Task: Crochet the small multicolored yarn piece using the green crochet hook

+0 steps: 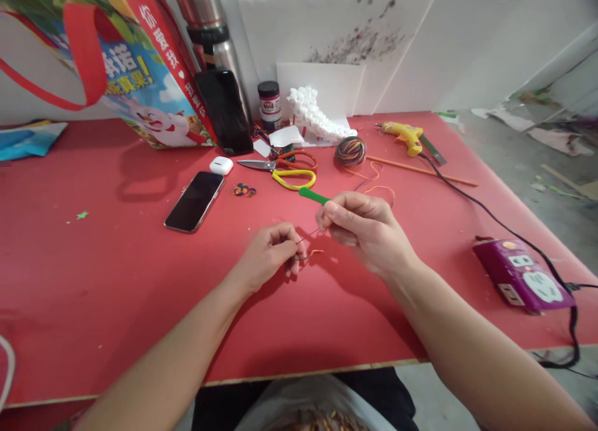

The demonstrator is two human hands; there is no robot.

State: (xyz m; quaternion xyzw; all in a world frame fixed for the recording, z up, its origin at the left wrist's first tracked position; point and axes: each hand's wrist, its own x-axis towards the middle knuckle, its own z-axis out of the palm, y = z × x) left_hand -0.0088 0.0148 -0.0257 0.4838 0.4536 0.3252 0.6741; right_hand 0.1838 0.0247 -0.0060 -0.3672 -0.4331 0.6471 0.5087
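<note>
Ideally, thin dark yarn (308, 236) needs light, even tension, w/ L hand (271, 251) pinching it & R hand (369, 230) closed round slim green plastic-looking handle (312, 195).

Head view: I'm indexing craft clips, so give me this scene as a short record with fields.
left hand: pinching yarn
right hand: holding a green handle
yarn: thin strand stretched between the hands
beyond the hands: scissors, yarn ball
picture left: phone lying flat
picture right: glue gun, purple socket block
surface: red table
</note>
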